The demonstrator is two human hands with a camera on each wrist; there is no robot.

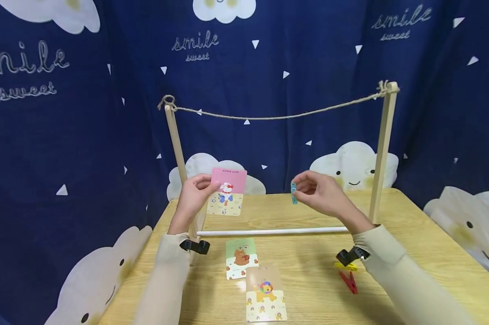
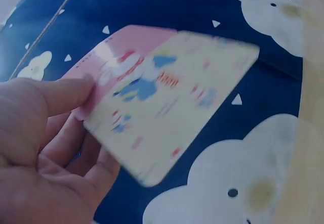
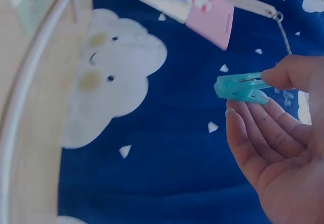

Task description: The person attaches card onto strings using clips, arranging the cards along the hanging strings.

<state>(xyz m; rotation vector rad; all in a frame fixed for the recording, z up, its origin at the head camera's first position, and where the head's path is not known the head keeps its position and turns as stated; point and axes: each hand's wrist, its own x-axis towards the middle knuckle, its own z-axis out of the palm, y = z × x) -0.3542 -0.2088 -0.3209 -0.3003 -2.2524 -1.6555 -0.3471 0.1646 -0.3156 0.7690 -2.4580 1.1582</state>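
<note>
My left hand (image 1: 194, 197) pinches a pink and cream card (image 1: 233, 180) with a rabbit picture by its left edge, thumb over the front. The card is upright in the head view and tilted in the left wrist view. Between thumb and fingers my right hand (image 1: 325, 193) holds a teal clothespin (image 3: 242, 87), its jaws pointing away from the palm. Both hands are above the table, below a slack twine line (image 1: 268, 118) tied between two wooden posts.
The left post (image 1: 176, 140) and right post (image 1: 384, 149) are joined low down by a white rod (image 1: 268, 232). On the table (image 1: 309, 298) lie a green bear card (image 1: 236, 246), a brown lion card (image 1: 257, 280), a yellow clothespin (image 1: 351, 267) and a red clothespin (image 1: 349, 282).
</note>
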